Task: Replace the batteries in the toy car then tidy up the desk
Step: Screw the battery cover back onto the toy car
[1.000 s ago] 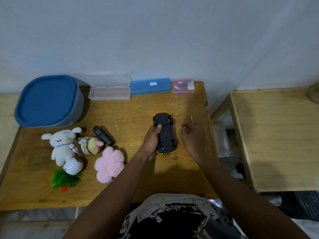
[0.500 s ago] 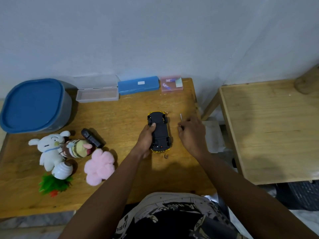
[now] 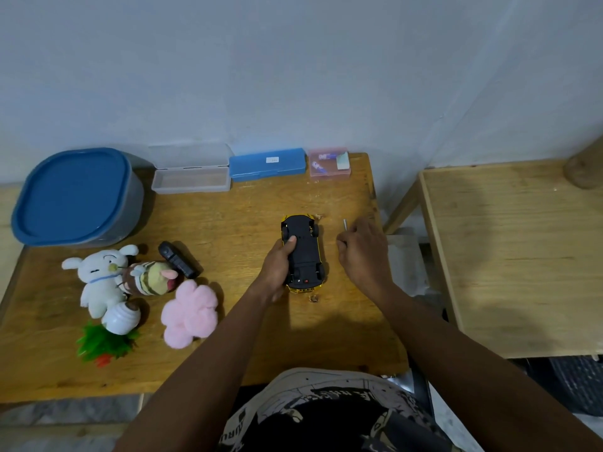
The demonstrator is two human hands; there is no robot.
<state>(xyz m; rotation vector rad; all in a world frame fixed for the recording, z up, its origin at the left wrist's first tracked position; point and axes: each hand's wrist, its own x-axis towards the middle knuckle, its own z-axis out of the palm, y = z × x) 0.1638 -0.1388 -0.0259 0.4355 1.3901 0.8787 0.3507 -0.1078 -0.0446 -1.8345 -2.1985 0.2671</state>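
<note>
Left hand (image 3: 280, 268) grips the upside-down toy car (image 3: 303, 254). Right hand (image 3: 363, 252) is curled around a thin metal tool (image 3: 344, 224), mostly hidden, can't tell what.

both hands (image 3: 277, 269) (image 3: 362, 252) curled, forward

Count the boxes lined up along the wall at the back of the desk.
3: a clear box with its lid open on the left, a blue box in the middle, a pink box on the right. None seems hidden.
</note>
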